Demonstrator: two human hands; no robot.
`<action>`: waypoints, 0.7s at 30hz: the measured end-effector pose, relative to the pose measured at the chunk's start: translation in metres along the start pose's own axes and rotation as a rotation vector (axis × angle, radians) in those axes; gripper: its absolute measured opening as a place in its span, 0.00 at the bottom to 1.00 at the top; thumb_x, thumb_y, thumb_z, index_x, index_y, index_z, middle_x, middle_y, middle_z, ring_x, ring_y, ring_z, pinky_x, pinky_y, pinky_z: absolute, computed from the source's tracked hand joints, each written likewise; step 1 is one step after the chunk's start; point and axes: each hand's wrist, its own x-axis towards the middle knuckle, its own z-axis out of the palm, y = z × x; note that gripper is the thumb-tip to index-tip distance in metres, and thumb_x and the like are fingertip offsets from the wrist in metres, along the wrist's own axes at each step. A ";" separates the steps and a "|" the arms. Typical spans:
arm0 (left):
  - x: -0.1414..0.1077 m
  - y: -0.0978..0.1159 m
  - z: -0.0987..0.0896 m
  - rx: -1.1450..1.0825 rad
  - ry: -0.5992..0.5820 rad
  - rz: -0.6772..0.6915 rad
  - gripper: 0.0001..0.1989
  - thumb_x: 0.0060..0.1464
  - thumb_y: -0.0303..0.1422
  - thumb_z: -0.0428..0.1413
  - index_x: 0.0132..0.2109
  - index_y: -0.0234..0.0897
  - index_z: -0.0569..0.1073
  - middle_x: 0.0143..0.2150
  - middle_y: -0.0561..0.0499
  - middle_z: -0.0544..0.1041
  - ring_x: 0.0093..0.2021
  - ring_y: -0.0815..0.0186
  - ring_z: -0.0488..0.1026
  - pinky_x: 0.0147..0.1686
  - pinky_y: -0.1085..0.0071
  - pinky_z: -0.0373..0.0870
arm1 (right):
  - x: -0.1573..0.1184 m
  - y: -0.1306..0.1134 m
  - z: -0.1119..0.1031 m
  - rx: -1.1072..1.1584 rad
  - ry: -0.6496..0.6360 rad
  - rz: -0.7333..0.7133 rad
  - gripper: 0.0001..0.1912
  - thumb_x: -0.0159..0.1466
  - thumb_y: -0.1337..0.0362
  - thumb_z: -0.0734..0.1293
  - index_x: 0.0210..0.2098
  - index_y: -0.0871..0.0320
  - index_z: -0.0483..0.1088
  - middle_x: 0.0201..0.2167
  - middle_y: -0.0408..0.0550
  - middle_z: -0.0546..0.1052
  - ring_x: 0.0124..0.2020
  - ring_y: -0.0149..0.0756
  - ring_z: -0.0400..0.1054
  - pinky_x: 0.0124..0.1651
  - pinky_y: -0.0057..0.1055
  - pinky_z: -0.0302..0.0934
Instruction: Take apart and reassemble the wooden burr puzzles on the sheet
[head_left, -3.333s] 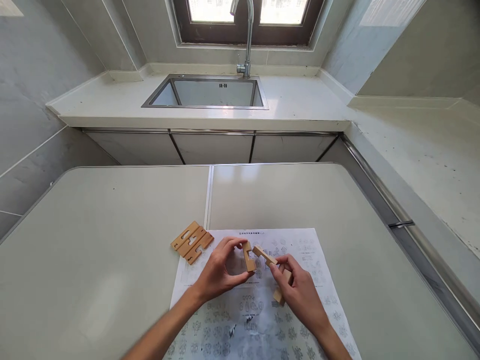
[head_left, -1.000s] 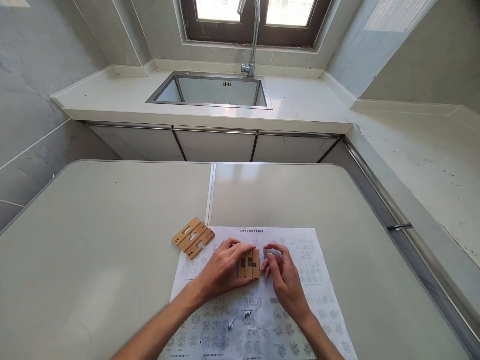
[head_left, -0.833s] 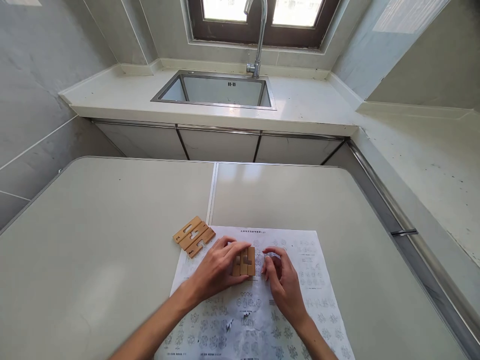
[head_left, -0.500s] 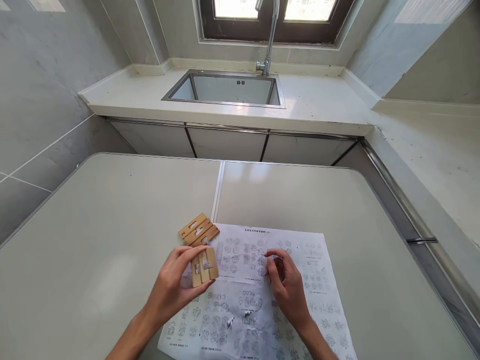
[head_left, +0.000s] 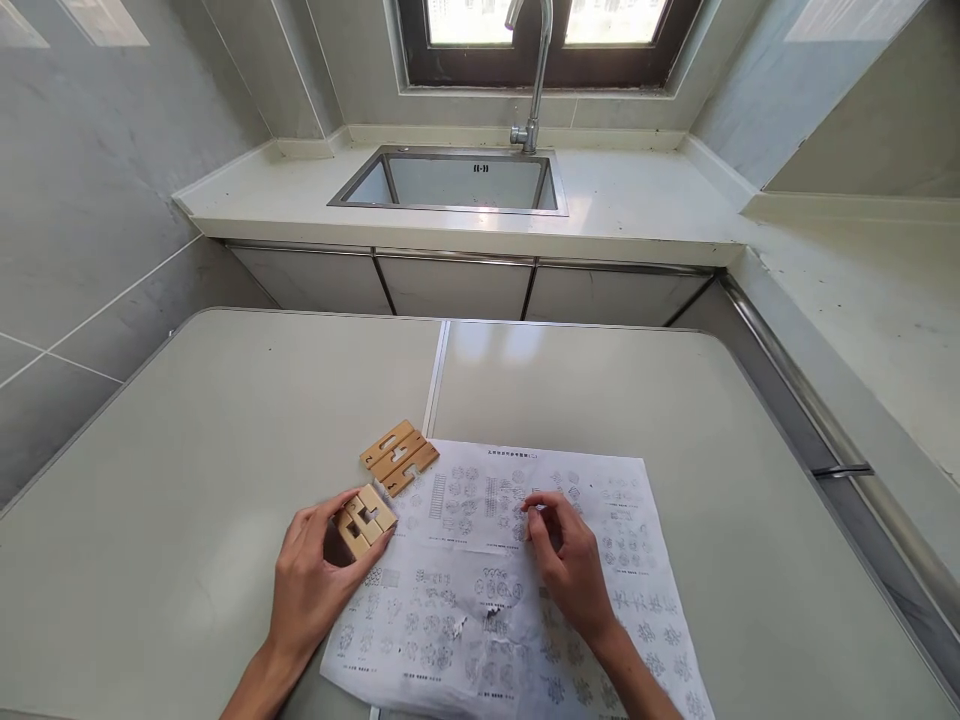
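Between the thumb and fingers of my left hand [head_left: 311, 575] are light wooden puzzle pieces [head_left: 382, 514], side by side as a small block. Notches and gaps show on its upper face. Just beyond it, three notched wooden strips [head_left: 385, 466] lie together on the table, some with dark numbers on them. My right hand [head_left: 570, 570] is over the printed sheet [head_left: 457, 565], fingers curled and thumb against them; whatever may be in that pinch is hidden. The sheet carries many small line diagrams and looks creased, with dark worn spots near its lower middle.
The pale table [head_left: 187, 450] has a seam [head_left: 436, 380] running away from me. Beyond it stand a counter [head_left: 637, 190] with a steel sink [head_left: 450, 208] and a tap [head_left: 534, 110]. A second counter [head_left: 862, 300] runs along the right.
My left hand has moved left and nearer the table, turning the wooden block so its gaps face up. The right hand has barely shifted and stays curled.
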 end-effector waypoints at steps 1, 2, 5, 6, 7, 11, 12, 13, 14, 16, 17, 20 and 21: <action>-0.001 0.002 0.002 0.005 -0.004 0.004 0.29 0.60 0.55 0.62 0.60 0.42 0.73 0.49 0.46 0.80 0.48 0.53 0.77 0.48 0.59 0.75 | 0.000 0.000 0.000 0.000 -0.001 0.000 0.11 0.76 0.56 0.61 0.45 0.53 0.72 0.35 0.47 0.78 0.32 0.39 0.73 0.34 0.33 0.68; -0.002 0.003 0.003 0.009 -0.006 0.008 0.29 0.60 0.55 0.62 0.59 0.42 0.73 0.49 0.46 0.80 0.48 0.52 0.77 0.48 0.59 0.75 | 0.000 0.001 0.000 0.000 -0.004 0.001 0.11 0.76 0.56 0.62 0.45 0.53 0.72 0.35 0.47 0.78 0.32 0.39 0.73 0.34 0.33 0.68; -0.005 0.006 0.005 0.024 -0.018 0.013 0.28 0.61 0.54 0.62 0.59 0.42 0.72 0.49 0.45 0.80 0.48 0.52 0.77 0.50 0.57 0.74 | -0.001 0.003 0.000 -0.006 -0.015 0.000 0.10 0.76 0.56 0.62 0.45 0.53 0.72 0.36 0.48 0.79 0.32 0.39 0.73 0.34 0.33 0.68; -0.006 0.007 0.004 0.027 -0.021 0.015 0.29 0.60 0.54 0.62 0.59 0.42 0.72 0.49 0.45 0.80 0.48 0.51 0.77 0.50 0.57 0.73 | -0.001 0.003 0.000 -0.009 -0.018 -0.003 0.10 0.76 0.56 0.62 0.45 0.53 0.72 0.36 0.48 0.79 0.32 0.39 0.73 0.34 0.33 0.68; -0.006 0.007 0.004 0.025 -0.026 0.015 0.30 0.59 0.55 0.62 0.60 0.42 0.72 0.51 0.44 0.80 0.49 0.50 0.77 0.51 0.56 0.73 | -0.001 0.003 0.000 -0.011 -0.018 -0.007 0.10 0.76 0.56 0.62 0.45 0.53 0.72 0.36 0.48 0.79 0.32 0.39 0.73 0.34 0.33 0.68; 0.001 0.004 -0.002 -0.049 -0.040 -0.081 0.31 0.58 0.56 0.61 0.60 0.43 0.72 0.51 0.44 0.79 0.47 0.53 0.78 0.47 0.60 0.75 | -0.001 0.003 0.000 -0.017 -0.013 -0.017 0.10 0.76 0.56 0.62 0.45 0.53 0.73 0.36 0.48 0.79 0.32 0.39 0.73 0.34 0.33 0.68; 0.004 0.001 -0.003 -0.077 -0.026 -0.133 0.29 0.60 0.55 0.59 0.59 0.43 0.73 0.49 0.46 0.79 0.44 0.55 0.78 0.45 0.62 0.76 | -0.001 0.002 0.000 -0.021 -0.015 -0.017 0.10 0.76 0.56 0.62 0.45 0.53 0.73 0.36 0.48 0.79 0.32 0.39 0.73 0.34 0.33 0.68; 0.008 -0.002 -0.004 -0.100 -0.001 -0.182 0.26 0.62 0.54 0.57 0.57 0.42 0.75 0.46 0.47 0.80 0.41 0.57 0.78 0.42 0.64 0.75 | -0.001 0.002 -0.001 -0.025 -0.016 -0.016 0.10 0.76 0.56 0.62 0.45 0.53 0.73 0.36 0.48 0.79 0.32 0.39 0.73 0.34 0.33 0.68; 0.014 -0.006 -0.005 -0.121 0.019 -0.238 0.24 0.63 0.53 0.56 0.55 0.42 0.76 0.43 0.48 0.80 0.38 0.59 0.77 0.39 0.65 0.74 | -0.001 0.002 -0.001 -0.028 -0.018 -0.014 0.10 0.76 0.56 0.61 0.45 0.53 0.72 0.36 0.48 0.79 0.32 0.39 0.73 0.33 0.33 0.68; 0.026 -0.015 -0.006 -0.177 0.051 -0.340 0.21 0.63 0.52 0.56 0.51 0.41 0.77 0.40 0.49 0.81 0.33 0.62 0.76 0.34 0.68 0.72 | -0.001 0.002 -0.001 -0.027 -0.027 -0.011 0.11 0.76 0.56 0.61 0.45 0.53 0.72 0.36 0.48 0.79 0.31 0.39 0.72 0.33 0.33 0.67; 0.033 -0.020 -0.006 -0.214 0.047 -0.381 0.21 0.63 0.51 0.56 0.50 0.41 0.77 0.39 0.49 0.82 0.31 0.63 0.76 0.33 0.69 0.71 | -0.001 0.002 -0.001 -0.025 -0.030 -0.010 0.11 0.76 0.56 0.61 0.45 0.53 0.73 0.36 0.48 0.79 0.31 0.39 0.72 0.32 0.32 0.67; 0.056 -0.031 -0.002 -0.279 0.012 -0.392 0.19 0.63 0.50 0.57 0.47 0.39 0.77 0.29 0.53 0.79 0.28 0.65 0.75 0.33 0.71 0.71 | -0.002 0.002 0.000 -0.022 -0.040 -0.011 0.11 0.76 0.57 0.61 0.44 0.53 0.73 0.35 0.47 0.78 0.31 0.39 0.71 0.32 0.32 0.67; 0.063 -0.034 0.000 -0.289 0.009 -0.384 0.18 0.63 0.49 0.56 0.45 0.39 0.78 0.27 0.54 0.78 0.27 0.65 0.74 0.32 0.71 0.70 | -0.002 0.002 0.000 -0.023 -0.042 -0.011 0.11 0.76 0.57 0.61 0.44 0.53 0.73 0.35 0.47 0.78 0.31 0.39 0.71 0.32 0.32 0.67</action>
